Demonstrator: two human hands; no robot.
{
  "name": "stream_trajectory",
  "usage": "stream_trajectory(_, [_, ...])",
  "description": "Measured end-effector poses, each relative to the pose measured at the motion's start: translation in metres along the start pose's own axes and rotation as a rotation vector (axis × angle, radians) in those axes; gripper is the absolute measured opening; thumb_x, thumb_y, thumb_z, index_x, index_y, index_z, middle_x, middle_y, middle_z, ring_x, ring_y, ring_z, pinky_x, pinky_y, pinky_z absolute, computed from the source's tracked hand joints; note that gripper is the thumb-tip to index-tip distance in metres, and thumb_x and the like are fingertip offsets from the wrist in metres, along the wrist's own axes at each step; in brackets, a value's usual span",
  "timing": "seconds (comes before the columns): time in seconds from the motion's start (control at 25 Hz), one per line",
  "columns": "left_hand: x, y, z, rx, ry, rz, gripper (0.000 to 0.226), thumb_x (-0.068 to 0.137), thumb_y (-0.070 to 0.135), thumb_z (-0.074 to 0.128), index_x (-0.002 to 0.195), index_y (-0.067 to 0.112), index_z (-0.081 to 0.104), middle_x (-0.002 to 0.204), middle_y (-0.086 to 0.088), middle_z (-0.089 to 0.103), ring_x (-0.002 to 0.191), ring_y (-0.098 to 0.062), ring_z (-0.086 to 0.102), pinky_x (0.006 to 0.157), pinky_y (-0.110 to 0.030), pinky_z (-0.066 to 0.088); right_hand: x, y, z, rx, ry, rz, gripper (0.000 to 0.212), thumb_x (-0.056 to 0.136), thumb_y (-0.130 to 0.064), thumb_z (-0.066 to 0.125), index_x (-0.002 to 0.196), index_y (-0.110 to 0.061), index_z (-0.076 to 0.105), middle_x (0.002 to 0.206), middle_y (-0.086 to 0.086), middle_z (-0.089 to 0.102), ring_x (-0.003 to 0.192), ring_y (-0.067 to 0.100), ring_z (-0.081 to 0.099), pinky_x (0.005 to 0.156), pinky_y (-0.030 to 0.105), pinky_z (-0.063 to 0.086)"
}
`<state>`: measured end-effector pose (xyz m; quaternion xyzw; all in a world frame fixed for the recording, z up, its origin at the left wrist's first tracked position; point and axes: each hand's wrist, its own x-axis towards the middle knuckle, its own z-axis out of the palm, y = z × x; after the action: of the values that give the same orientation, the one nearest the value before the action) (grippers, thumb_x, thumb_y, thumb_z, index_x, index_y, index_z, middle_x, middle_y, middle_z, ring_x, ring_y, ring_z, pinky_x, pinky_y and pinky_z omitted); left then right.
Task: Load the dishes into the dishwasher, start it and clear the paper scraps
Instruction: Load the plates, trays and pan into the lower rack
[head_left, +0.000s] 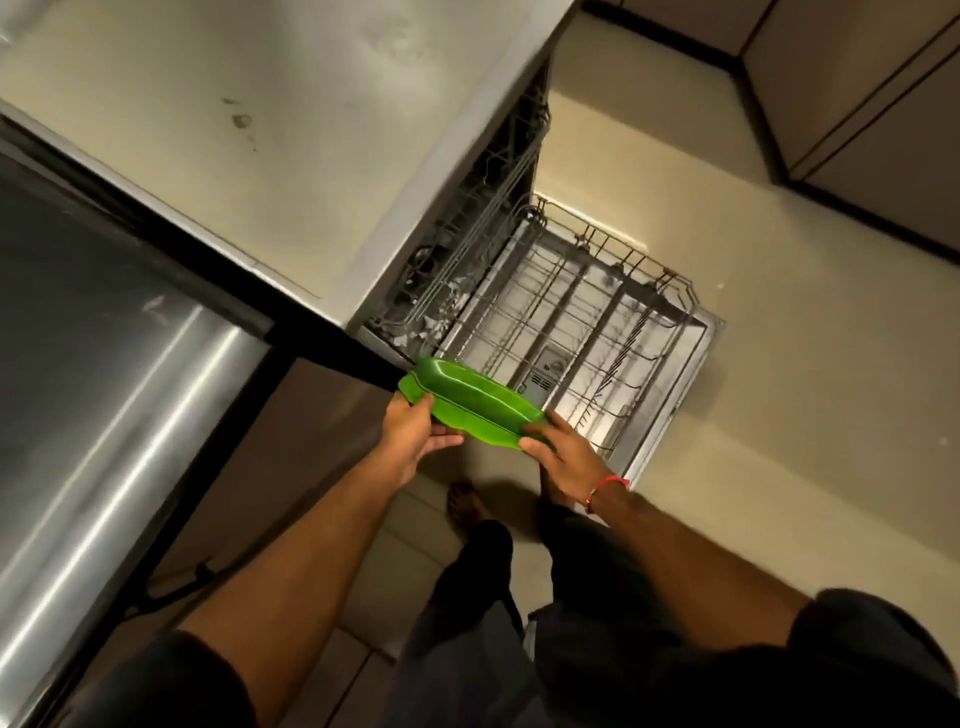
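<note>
Two stacked green plates (470, 400) hang above the near corner of the open dishwasher. My left hand (413, 434) grips their left edge, thumb on top. My right hand (563, 454) grips the right edge, a red thread on its wrist. Below them the lower wire rack (582, 312) is pulled out over the lowered dishwasher door (670, 410), and the rack looks bare. An upper rack (493, 192) shows partly under the countertop.
A pale countertop (249, 130) runs over the dishwasher. A steel appliance (104, 364) fills the left side. Brown cabinet doors (857, 104) stand at the upper right across a beige floor (805, 389). My feet (465, 506) stand just before the door.
</note>
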<state>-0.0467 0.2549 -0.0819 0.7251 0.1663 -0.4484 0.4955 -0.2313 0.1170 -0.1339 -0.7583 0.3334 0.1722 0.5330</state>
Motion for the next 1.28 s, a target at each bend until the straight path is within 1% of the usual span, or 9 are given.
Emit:
stream_trajectory(0.12, [0.064, -0.020, 0.015, 0.036, 0.058, -0.089, 0.034, 0.110, 0.017, 0.035, 0.139, 0.002, 0.041, 0.085, -0.018, 0.062, 0.053, -0.026, 0.067, 0.041, -0.031, 0.056, 0.045, 0.034, 0.012, -0.024, -0.091, 0.002, 0.041, 0.098, -0.032, 0.058, 0.136, -0.015, 0.058, 0.154, 0.019, 0.035, 0.149, 0.026, 0.023, 0.116, 0.020, 0.018])
stream_trajectory(0.2, [0.110, -0.038, 0.026, 0.072, 0.115, -0.114, 0.035, 0.109, 0.019, 0.038, 0.141, 0.004, 0.041, 0.101, -0.022, 0.063, 0.063, -0.030, 0.063, 0.037, -0.030, 0.054, 0.082, 0.061, 0.026, -0.023, -0.103, 0.006, 0.041, 0.098, -0.031, 0.059, 0.135, -0.013, 0.059, 0.153, 0.022, 0.034, 0.146, 0.029, 0.029, 0.110, 0.013, 0.016])
stream_trajectory(0.28, [0.152, -0.053, 0.033, 0.081, 0.177, -0.113, 0.036, 0.108, 0.019, 0.042, 0.141, 0.004, 0.041, 0.118, -0.026, 0.059, 0.066, -0.030, 0.062, 0.035, -0.029, 0.051, 0.118, 0.084, 0.038, -0.055, -0.119, -0.007, 0.041, 0.097, -0.028, 0.060, 0.134, -0.010, 0.060, 0.149, 0.025, 0.037, 0.141, 0.032, 0.036, 0.108, 0.013, 0.019])
stream_trajectory(0.32, [0.169, -0.057, 0.036, 0.082, 0.196, -0.111, 0.036, 0.108, 0.019, 0.042, 0.141, 0.006, 0.042, 0.118, -0.024, 0.058, 0.065, -0.030, 0.062, 0.034, -0.029, 0.051, 0.134, 0.092, 0.041, -0.081, -0.124, -0.024, 0.041, 0.097, -0.027, 0.060, 0.134, -0.009, 0.059, 0.148, 0.026, 0.038, 0.140, 0.032, 0.037, 0.108, 0.014, 0.020])
stream_trajectory(0.56, [0.272, -0.092, 0.051, 0.088, 0.265, -0.127, 0.036, 0.109, 0.027, 0.040, 0.140, 0.010, 0.041, 0.109, -0.019, 0.060, 0.038, -0.013, 0.062, 0.034, -0.023, 0.047, 0.225, 0.144, 0.074, -0.051, -0.074, -0.037, 0.033, 0.097, -0.027, 0.059, 0.123, -0.008, 0.068, 0.130, 0.025, 0.056, 0.119, 0.040, 0.056, 0.107, 0.036, 0.040])
stream_trajectory(0.76, [0.310, -0.103, 0.045, 0.123, 0.325, -0.087, 0.038, 0.108, 0.032, 0.041, 0.143, 0.016, 0.040, 0.114, -0.015, 0.061, 0.041, -0.013, 0.061, 0.037, -0.024, 0.049, 0.262, 0.153, 0.097, -0.121, -0.148, -0.007, 0.040, 0.100, -0.039, 0.050, 0.131, -0.017, 0.064, 0.134, 0.019, 0.055, 0.121, 0.038, 0.056, 0.106, 0.043, 0.043])
stream_trajectory(0.96, [0.326, -0.095, 0.041, 0.091, 0.299, -0.078, 0.046, 0.106, 0.039, 0.046, 0.145, 0.016, 0.038, 0.113, -0.011, 0.062, 0.045, -0.011, 0.065, 0.040, -0.024, 0.051, 0.279, 0.142, 0.100, -0.079, -0.085, -0.004, 0.037, 0.102, -0.033, 0.048, 0.129, -0.014, 0.064, 0.135, 0.015, 0.057, 0.119, 0.036, 0.057, 0.105, 0.037, 0.043])
stream_trajectory(1.16, [0.345, -0.072, 0.053, -0.032, 0.195, -0.152, 0.049, 0.100, 0.040, 0.056, 0.142, 0.019, 0.041, 0.129, -0.018, 0.058, 0.062, -0.022, 0.074, 0.055, -0.035, 0.059, 0.297, 0.137, 0.086, -0.055, -0.053, 0.132, 0.038, 0.104, -0.036, 0.043, 0.128, -0.015, 0.063, 0.114, 0.018, 0.068, 0.107, 0.035, 0.062, 0.079, 0.026, 0.040])
stream_trajectory(1.28, [0.351, -0.066, 0.061, -0.056, 0.163, -0.208, 0.048, 0.100, 0.037, 0.057, 0.142, 0.019, 0.041, 0.133, -0.020, 0.055, 0.074, -0.029, 0.075, 0.059, -0.040, 0.061, 0.305, 0.137, 0.080, -0.081, -0.083, 0.182, 0.036, 0.105, -0.034, 0.042, 0.126, -0.014, 0.064, 0.113, 0.019, 0.067, 0.108, 0.035, 0.061, 0.077, 0.025, 0.037])
